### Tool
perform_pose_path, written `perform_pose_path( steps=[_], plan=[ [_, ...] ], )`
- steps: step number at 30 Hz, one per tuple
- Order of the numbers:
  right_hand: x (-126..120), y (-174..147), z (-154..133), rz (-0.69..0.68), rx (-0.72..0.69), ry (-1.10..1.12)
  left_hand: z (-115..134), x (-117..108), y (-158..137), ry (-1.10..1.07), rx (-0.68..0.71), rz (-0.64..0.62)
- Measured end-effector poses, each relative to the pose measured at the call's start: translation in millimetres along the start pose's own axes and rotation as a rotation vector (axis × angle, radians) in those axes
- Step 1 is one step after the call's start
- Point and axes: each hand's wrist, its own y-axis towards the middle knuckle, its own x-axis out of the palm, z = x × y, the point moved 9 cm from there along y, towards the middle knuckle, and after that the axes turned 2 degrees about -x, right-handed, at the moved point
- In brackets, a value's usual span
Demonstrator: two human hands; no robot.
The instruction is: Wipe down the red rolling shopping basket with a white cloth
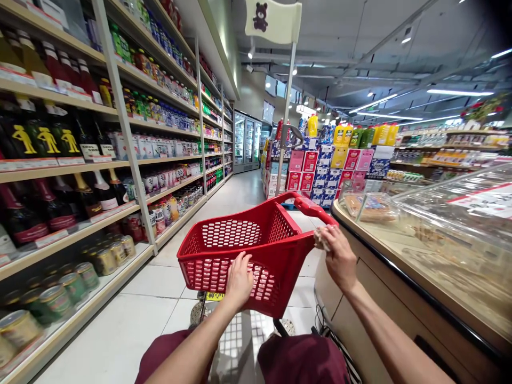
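Note:
A small red shopping cart (240,229) with perforated sides stands in front of me, turned sideways, its basket holding nothing that I can see. My left hand (240,281) rests against the near side of the basket, its fingers stretched up to just below the rim. At the right end of the red handle (314,209), my right hand (340,257) is closed on a crumpled, pale cloth (321,238) pressed to the cart where handle and basket meet. My right hand's fingertips are partly hidden by the cloth and the hand itself.
Shelves (80,112) of bottles and cans line the left side. To the right stands a display counter (400,256) with clear covers. Stacked drink boxes (308,168) are beyond the cart, near a pole with a bear flag (274,20). A tiled aisle (240,194) runs toward glass-door coolers (245,138).

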Motion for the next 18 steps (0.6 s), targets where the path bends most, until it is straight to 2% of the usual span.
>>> perform_pose_path(
  steps=[2, 5, 7, 8, 11, 12, 13, 18],
  plan=[
    [-1.3, -0.9, -2.1, 0.006, 0.017, -0.007, 0.3, 4.6, -3.3, 0.035, -0.004, -0.022],
    [22.6, -30.9, -33.1, -0.217, -0.146, 0.098, -3.6, 15.9, -16.9, 0.062, -0.019, -0.095],
    [25.7, -41.9, -43.6, -0.274, -0.207, 0.14, -9.6, 22.6, -26.4, 0.069, -0.04, -0.149],
    [20.6, -37.4, -39.2, -0.235, -0.179, 0.133, -12.9, 24.8, -29.9, 0.075, -0.054, -0.171],
    [-4.7, -7.8, -5.3, 0.019, 0.024, 0.032, -19.3, 27.9, -35.0, 0.096, -0.109, -0.201],
    [-7.3, -2.2, 1.0, 0.072, 0.057, 0.006, -19.5, 28.8, -35.7, 0.101, -0.125, -0.209],
    [-2.8, -0.9, 1.0, 0.069, 0.05, 0.004, -18.2, 29.9, -36.4, 0.103, -0.13, -0.217],
    [47.9, -45.7, -48.8, -0.253, -0.213, 0.148, -6.3, 32.8, -41.4, 0.126, -0.023, -0.258]
  ],
)
